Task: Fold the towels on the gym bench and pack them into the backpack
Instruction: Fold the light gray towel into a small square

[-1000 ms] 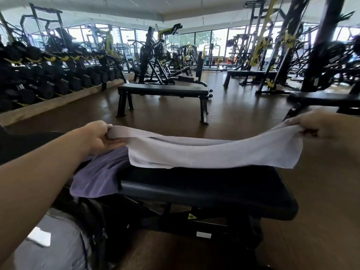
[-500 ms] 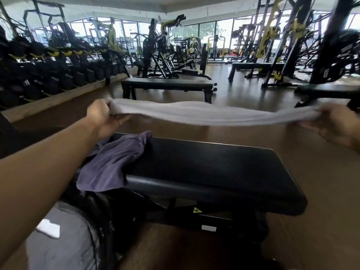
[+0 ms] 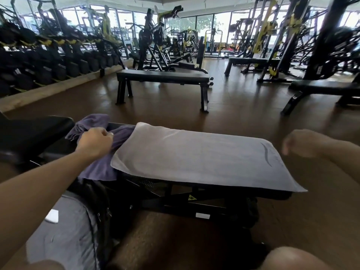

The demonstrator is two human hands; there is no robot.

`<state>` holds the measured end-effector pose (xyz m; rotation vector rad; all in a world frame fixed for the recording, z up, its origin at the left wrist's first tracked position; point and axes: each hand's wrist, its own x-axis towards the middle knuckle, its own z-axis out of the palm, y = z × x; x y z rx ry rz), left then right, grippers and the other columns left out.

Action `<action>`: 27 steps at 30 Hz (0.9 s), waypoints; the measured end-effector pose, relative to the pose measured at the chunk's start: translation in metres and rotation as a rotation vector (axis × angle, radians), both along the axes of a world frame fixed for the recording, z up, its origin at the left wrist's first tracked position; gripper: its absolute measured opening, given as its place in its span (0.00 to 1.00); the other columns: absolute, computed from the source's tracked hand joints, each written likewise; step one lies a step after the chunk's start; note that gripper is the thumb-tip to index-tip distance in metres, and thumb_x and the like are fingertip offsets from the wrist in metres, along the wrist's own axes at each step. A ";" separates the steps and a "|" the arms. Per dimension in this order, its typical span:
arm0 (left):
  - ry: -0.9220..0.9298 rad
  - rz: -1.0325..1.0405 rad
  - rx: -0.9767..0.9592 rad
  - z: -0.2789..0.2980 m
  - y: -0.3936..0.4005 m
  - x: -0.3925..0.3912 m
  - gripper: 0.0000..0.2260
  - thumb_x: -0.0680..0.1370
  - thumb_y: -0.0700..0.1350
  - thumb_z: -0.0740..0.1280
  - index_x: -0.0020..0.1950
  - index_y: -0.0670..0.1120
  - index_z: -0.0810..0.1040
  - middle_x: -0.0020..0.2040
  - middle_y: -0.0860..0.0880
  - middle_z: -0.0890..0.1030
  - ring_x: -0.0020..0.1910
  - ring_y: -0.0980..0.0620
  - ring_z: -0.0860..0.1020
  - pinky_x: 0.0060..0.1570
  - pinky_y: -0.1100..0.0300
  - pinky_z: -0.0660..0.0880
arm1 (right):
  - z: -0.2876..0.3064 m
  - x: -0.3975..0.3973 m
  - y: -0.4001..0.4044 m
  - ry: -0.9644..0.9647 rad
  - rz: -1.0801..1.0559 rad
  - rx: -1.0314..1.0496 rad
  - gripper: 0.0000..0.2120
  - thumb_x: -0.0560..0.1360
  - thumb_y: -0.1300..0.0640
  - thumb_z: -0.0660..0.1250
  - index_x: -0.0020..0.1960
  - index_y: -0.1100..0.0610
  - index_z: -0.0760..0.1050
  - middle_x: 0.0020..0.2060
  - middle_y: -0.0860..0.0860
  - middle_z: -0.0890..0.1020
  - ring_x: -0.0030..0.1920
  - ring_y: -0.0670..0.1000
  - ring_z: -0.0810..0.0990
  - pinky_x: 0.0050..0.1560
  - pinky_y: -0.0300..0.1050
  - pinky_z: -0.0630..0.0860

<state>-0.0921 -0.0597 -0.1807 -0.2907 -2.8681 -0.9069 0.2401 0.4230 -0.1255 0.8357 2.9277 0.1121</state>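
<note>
A light grey towel [image 3: 196, 156] lies spread flat over the black gym bench [image 3: 259, 194], its near right corner hanging past the pad edge. A crumpled purple towel [image 3: 99, 166] sits at the bench's left end, partly under the grey one. My left hand [image 3: 95, 142] rests on the purple towel with fingers curled; whether it grips the cloth is unclear. Blurred, my right hand [image 3: 303, 143] hovers just off the grey towel's right end, holding nothing. The grey and black backpack [image 3: 64, 240] stands on the floor at lower left, beside the bench.
Another black pad [image 3: 33, 133] adjoins the bench on the left. A second flat bench [image 3: 163, 76] stands across the brown floor, a third [image 3: 323, 87] at right. Dumbbell racks [image 3: 48, 63] line the left wall. Machines fill the back. My knee [image 3: 292, 259] shows at bottom right.
The grey towel, held stretched in the air between both hands, now lies flat on the bench. Both hands have let go of it; the left has dropped onto the purple towel.
</note>
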 end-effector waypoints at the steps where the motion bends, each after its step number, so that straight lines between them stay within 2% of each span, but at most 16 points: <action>1: 0.063 -0.048 -0.086 -0.005 0.000 -0.005 0.07 0.80 0.44 0.65 0.53 0.43 0.80 0.52 0.39 0.82 0.53 0.36 0.79 0.51 0.50 0.73 | -0.005 -0.023 -0.021 0.048 0.072 -0.026 0.16 0.78 0.65 0.61 0.50 0.50 0.84 0.57 0.47 0.83 0.58 0.51 0.81 0.54 0.35 0.70; 3: 0.057 -0.207 -0.159 -0.019 0.000 -0.018 0.18 0.78 0.39 0.66 0.69 0.45 0.77 0.64 0.42 0.80 0.64 0.39 0.77 0.60 0.51 0.73 | -0.018 -0.058 -0.054 0.186 0.166 -0.176 0.12 0.79 0.63 0.65 0.57 0.51 0.82 0.61 0.50 0.83 0.62 0.54 0.80 0.58 0.36 0.69; 4: 0.013 -0.307 -0.157 -0.027 0.000 -0.022 0.23 0.78 0.38 0.67 0.73 0.45 0.74 0.69 0.44 0.78 0.68 0.42 0.75 0.64 0.55 0.71 | -0.028 -0.076 -0.069 0.233 0.200 -0.244 0.12 0.79 0.59 0.67 0.62 0.50 0.80 0.64 0.50 0.81 0.65 0.54 0.78 0.63 0.39 0.69; 6: -0.080 -0.430 -0.124 -0.042 0.002 -0.025 0.25 0.80 0.37 0.66 0.78 0.46 0.69 0.75 0.47 0.73 0.74 0.48 0.70 0.69 0.64 0.63 | -0.042 -0.109 -0.106 0.220 0.281 -0.268 0.21 0.80 0.48 0.67 0.72 0.49 0.73 0.72 0.49 0.75 0.73 0.53 0.70 0.73 0.45 0.64; 8: -0.145 -0.402 -0.127 -0.052 0.003 -0.030 0.24 0.85 0.45 0.61 0.81 0.49 0.62 0.80 0.51 0.64 0.79 0.50 0.61 0.76 0.59 0.53 | -0.056 -0.139 -0.143 0.206 0.348 -0.289 0.29 0.80 0.42 0.65 0.78 0.47 0.65 0.77 0.48 0.67 0.78 0.53 0.62 0.77 0.46 0.57; 9: -0.165 -0.379 -0.223 -0.055 0.002 -0.031 0.24 0.86 0.50 0.58 0.82 0.51 0.58 0.82 0.53 0.59 0.81 0.50 0.55 0.78 0.55 0.48 | -0.064 -0.153 -0.158 0.212 0.388 -0.283 0.32 0.79 0.39 0.64 0.80 0.46 0.62 0.79 0.48 0.63 0.79 0.51 0.58 0.79 0.47 0.54; 11: -0.149 -0.348 -0.465 -0.059 -0.001 -0.037 0.26 0.86 0.57 0.53 0.83 0.55 0.51 0.83 0.57 0.51 0.82 0.50 0.46 0.79 0.49 0.42 | -0.076 -0.171 -0.183 0.150 0.403 -0.350 0.36 0.78 0.33 0.61 0.81 0.42 0.55 0.82 0.46 0.55 0.82 0.49 0.49 0.80 0.49 0.48; 13: -0.151 -0.316 -0.496 -0.060 -0.005 -0.045 0.26 0.85 0.58 0.50 0.83 0.56 0.49 0.83 0.57 0.48 0.82 0.50 0.44 0.79 0.46 0.40 | -0.091 -0.177 -0.200 0.056 0.401 -0.378 0.36 0.78 0.30 0.56 0.82 0.40 0.50 0.82 0.43 0.49 0.82 0.48 0.42 0.81 0.50 0.42; 15: -0.170 -0.282 -0.480 -0.062 -0.010 -0.054 0.26 0.86 0.58 0.50 0.83 0.56 0.48 0.83 0.57 0.48 0.82 0.50 0.43 0.79 0.46 0.40 | -0.107 -0.179 -0.210 0.035 0.434 -0.318 0.35 0.79 0.29 0.49 0.82 0.40 0.48 0.82 0.42 0.45 0.81 0.47 0.38 0.79 0.50 0.37; 27: -0.201 -0.155 -0.470 -0.047 -0.013 -0.055 0.28 0.85 0.58 0.52 0.83 0.53 0.49 0.84 0.52 0.49 0.83 0.48 0.44 0.80 0.46 0.40 | -0.116 -0.181 -0.221 0.024 0.469 -0.294 0.40 0.74 0.22 0.44 0.81 0.38 0.42 0.82 0.42 0.41 0.81 0.49 0.34 0.79 0.55 0.34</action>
